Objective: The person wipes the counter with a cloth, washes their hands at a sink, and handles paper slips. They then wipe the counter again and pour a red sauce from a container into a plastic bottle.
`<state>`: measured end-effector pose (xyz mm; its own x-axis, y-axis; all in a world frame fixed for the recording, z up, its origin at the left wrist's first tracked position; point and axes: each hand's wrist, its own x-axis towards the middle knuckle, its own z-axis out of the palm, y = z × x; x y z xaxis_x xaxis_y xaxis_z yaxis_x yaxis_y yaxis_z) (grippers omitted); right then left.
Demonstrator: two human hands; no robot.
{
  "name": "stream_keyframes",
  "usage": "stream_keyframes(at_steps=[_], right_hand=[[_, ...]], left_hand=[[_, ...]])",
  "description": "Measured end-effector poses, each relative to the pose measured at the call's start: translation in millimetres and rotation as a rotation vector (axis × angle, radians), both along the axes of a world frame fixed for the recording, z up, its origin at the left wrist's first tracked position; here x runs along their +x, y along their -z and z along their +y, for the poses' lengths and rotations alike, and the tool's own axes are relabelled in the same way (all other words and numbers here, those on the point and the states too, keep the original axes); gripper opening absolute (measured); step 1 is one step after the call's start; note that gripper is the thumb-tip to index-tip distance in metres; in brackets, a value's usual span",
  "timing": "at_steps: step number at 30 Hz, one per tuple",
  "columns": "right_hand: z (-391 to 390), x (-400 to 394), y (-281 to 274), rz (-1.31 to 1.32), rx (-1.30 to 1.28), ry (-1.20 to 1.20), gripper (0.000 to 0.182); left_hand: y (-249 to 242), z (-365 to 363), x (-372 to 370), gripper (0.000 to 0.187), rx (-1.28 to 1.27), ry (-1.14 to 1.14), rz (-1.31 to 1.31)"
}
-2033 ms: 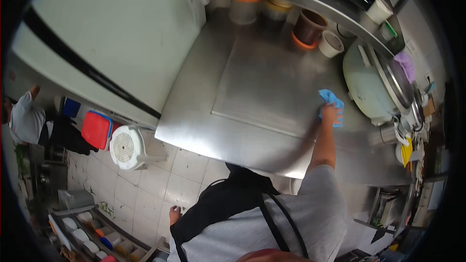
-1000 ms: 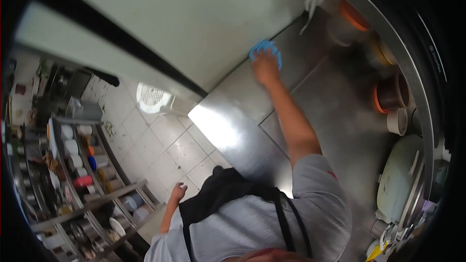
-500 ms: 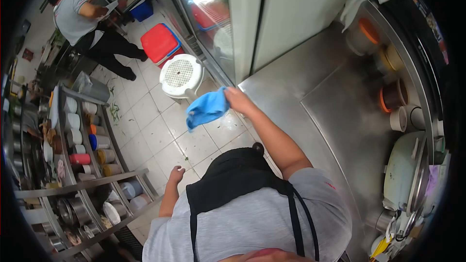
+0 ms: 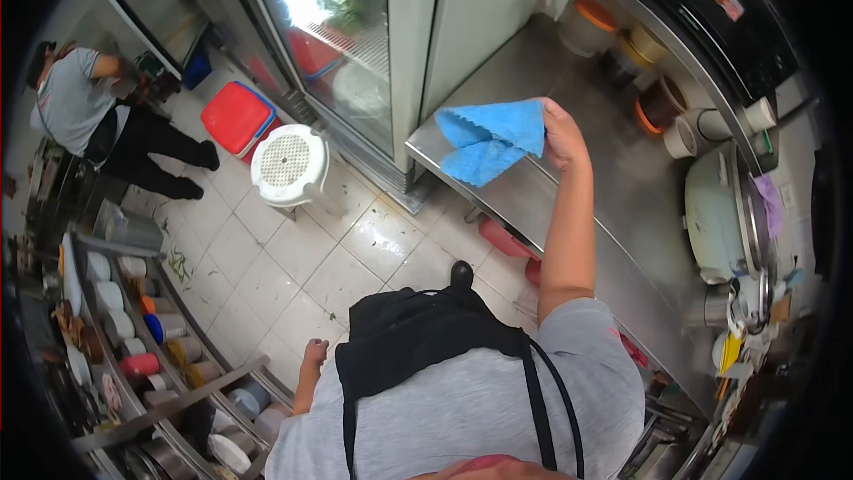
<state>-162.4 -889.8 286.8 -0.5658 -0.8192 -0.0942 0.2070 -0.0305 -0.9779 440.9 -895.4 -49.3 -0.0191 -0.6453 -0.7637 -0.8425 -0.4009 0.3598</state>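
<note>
A blue cloth (image 4: 493,140) hangs from my right hand (image 4: 565,135), whose fingers are closed on one edge of it. The cloth is spread and partly folded, held over the near corner of the steel counter (image 4: 613,204). My right arm reaches forward across the counter's edge. Down at my side, my left hand (image 4: 314,354) hangs over the tiled floor with loosely bent fingers and nothing showing in it.
A white stool (image 4: 289,163) and a red-lidded cooler (image 4: 235,116) stand beside a glass-door fridge (image 4: 342,62). Shelves with jars (image 4: 164,329) line the left. Tubs (image 4: 586,27) sit along the counter's back. Another person (image 4: 84,102) works at the far left.
My right hand has carried the blue cloth rightward and up, from over the floor to over the counter. My view has turned right. The other person has bent further forward.
</note>
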Motion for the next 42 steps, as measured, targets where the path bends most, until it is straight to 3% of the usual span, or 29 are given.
stream_keyframes(at_steps=[4, 5, 6, 7, 9, 10, 12, 14, 17, 20, 23, 25, 26, 28, 29, 30, 31, 33, 34, 36, 38, 40, 41, 42], right_hand=[[38.7, -57.7, 80.9, 1.051, 0.815, 0.354, 0.032], [38.0, -69.2, 105.9, 0.97, 0.482, 0.313, 0.037], [28.1, -59.8, 111.2, 0.729, 0.47, 0.255, 0.043], [11.9, -55.9, 136.7, 0.708, 0.644, 0.234, 0.055], [-23.7, 10.0, 119.7, 0.663, 1.03, 0.22, 0.069], [-32.0, 29.2, 121.8, 0.932, 1.104, 0.176, 0.067], [-47.3, 56.4, 144.2, 1.335, 0.822, 0.092, 0.048], [-45.2, 75.5, 153.3, 1.427, 0.581, -0.159, 0.04], [0.9, 79.2, 171.0, 1.531, 0.366, -0.112, 0.037], [92.1, 68.2, 164.5, 1.41, 0.436, -0.018, 0.034], [202.0, 33.6, 176.1, 1.425, 0.697, 0.19, 0.034], [284.4, -4.5, 185.1, 1.397, 1.023, 0.354, 0.039], [324.0, -26.8, 183.2, 1.364, 1.103, 0.503, 0.038], [406.3, -87.1, 208.9, 1.137, 1.633, 0.797, 0.041], [416.4, -107.0, 181.2, 0.784, 1.892, 0.907, 0.043], [431.3, -130.9, 178.1, 0.602, 1.916, 1.054, 0.044], [431.3, -148.6, 164.6, 0.416, 1.926, 1.195, 0.047], [393.9, -172.4, 147.1, 0.428, 1.834, 1.153, 0.051], [371.5, -187.4, 159.0, 0.702, 1.818, 0.977, 0.052], [292.2, -194.9, 180.6, 1.166, 1.443, 0.87, 0.042], [193.4, -156.9, 182.2, 1.322, 1.027, 0.685, 0.042], [105.6, -98.1, 181.8, 1.251, 0.839, 0.274, 0.038], [72.3, -58.0, 144.5, 1.304, 0.864, -0.035, 0.038], [56.0, -37.3, 153.8, 1.402, 0.591, -0.101, 0.037]], left_hand=[[-6.7, -22.8, -31.8, 0.046, -0.203, 0.059, 0.121], [-6.9, -26.9, -38.3, 0.046, -0.201, 0.073, 0.116], [-1.1, -30.5, -41.7, 0.046, -0.202, 0.086, 0.108], [3.8, -32.3, -43.4, 0.046, -0.202, 0.097, 0.097], [6.1, -30.5, -46.8, 0.045, -0.214, 0.135, 0.062], [7.0, -26.8, -48.9, 0.045, -0.225, 0.163, 0.041], [11.0, -20.8, -48.7, 0.047, -0.193, 0.197, 0.014], [36.7, -10.9, -45.6, 0.05, -0.095, 0.198, 0.003], [75.4, -4.3, -46.0, 0.054, -0.154, 0.446, -0.049], [76.0, -1.0, -72.5, 0.054, -0.124, 0.42, 0.05], [68.5, -19.5, -117.7, 0.054, 0.129, 0.57, 0.015], [30.7, -14.4, -157.3, 0.053, -0.083, 0.491, -0.046], [3.4, -18.8, -186.4, 0.052, -0.065, 0.54, -0.044], [6.0, -30.8, -217.4, 0.051, -0.099, 0.577, -0.001], [-9.8, -31.5, -239.6, 0.05, -0.089, 0.55, -0.013], [-14.6, -32.3, -255.8, 0.049, -0.152, 0.596, 0.009], [-18.1, -33.7, -271.1, 0.048, -0.17, 0.609, 0.031], [-25.6, -28.5, -295.1, 0.047, -0.16, 0.608, 0.076], [-29.9, -24.9, -307.0, 0.046, -0.137, 0.595, 0.101], [-19.6, -25.9, -311.6, 0.046, -0.136, 0.604, 0.16], [-23.9, -21.8, -310.8, 0.045, -0.089, 0.623, 0.146], [-18.2, -22.2, -294.9, 0.047, -0.078, 0.647, 0.115], [-20.0, -23.8, -285.8, 0.048, -0.048, 0.633, 0.088], [-23.2, -26.8, -275.2, 0.049, -0.019, 0.62, 0.059]])
